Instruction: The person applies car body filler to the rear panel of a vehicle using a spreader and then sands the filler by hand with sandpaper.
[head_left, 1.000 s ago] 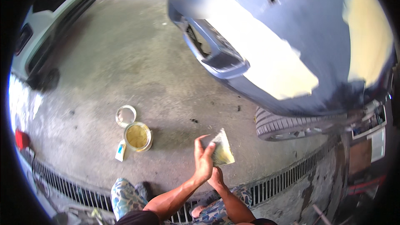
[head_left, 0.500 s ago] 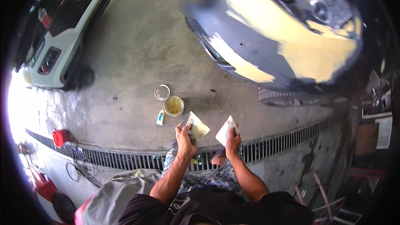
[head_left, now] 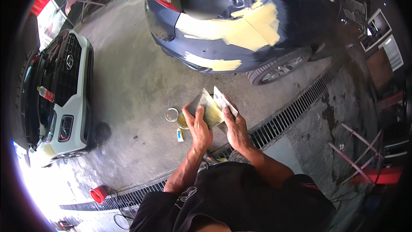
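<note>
Two filler spreaders (head_left: 213, 107) meet between raised hands, left (head_left: 199, 125) and right (head_left: 235, 128).

— Worn on the head, looking steeply down, wide fisheye?
— Yes. Close above both hands (head_left: 216, 124), facing the concrete floor (head_left: 128, 103); blue car (head_left: 240, 30) far ahead. Only one view.
</note>
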The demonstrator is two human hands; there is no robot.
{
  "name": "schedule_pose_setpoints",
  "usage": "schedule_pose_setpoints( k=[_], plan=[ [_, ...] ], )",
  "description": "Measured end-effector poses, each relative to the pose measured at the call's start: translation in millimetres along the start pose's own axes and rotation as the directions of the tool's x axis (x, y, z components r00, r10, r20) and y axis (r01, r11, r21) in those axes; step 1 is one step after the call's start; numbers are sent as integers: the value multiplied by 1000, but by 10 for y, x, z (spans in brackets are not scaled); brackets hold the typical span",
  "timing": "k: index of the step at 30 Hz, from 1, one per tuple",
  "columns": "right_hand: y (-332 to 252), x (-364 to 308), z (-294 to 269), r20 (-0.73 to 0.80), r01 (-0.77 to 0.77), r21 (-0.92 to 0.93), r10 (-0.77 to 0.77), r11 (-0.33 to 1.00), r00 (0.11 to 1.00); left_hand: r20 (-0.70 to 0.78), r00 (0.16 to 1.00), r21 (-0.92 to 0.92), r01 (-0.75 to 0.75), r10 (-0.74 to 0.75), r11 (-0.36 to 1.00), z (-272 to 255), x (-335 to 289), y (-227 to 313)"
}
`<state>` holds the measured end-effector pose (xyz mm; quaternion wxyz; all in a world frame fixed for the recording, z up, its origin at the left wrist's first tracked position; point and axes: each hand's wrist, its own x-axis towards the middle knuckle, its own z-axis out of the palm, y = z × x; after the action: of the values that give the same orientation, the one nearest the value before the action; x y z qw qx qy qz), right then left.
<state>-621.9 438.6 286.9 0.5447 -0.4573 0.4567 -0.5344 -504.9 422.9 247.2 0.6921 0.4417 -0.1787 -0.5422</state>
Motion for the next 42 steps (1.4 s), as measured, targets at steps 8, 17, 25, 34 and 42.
schedule_pose_setpoints(
  k=[8,17,25,34,42],
  plan=[
    [-178,-586,-682,116,233,-616,-206,753,972,132,948,222,-312,288,924,136,112,572],
    [-460,-691,-568,193,514,-716,-574,472,796,241,937,-89,-236,251,968,795,-258,316],
    [-516,-711,-1112,195,542,-756,-665,367,721,545,838,-123,67,11,990,1265,-744,145],
    [-539,-341,-1883,119,549,-758,-753,353,648,590,793,-87,248,-151,965,1787,-1045,-318],
    [-542,-117,-2228,-41,529,-600,-683,600,729,430,894,79,102,-126,992,1955,-1230,-696]
  ],
)
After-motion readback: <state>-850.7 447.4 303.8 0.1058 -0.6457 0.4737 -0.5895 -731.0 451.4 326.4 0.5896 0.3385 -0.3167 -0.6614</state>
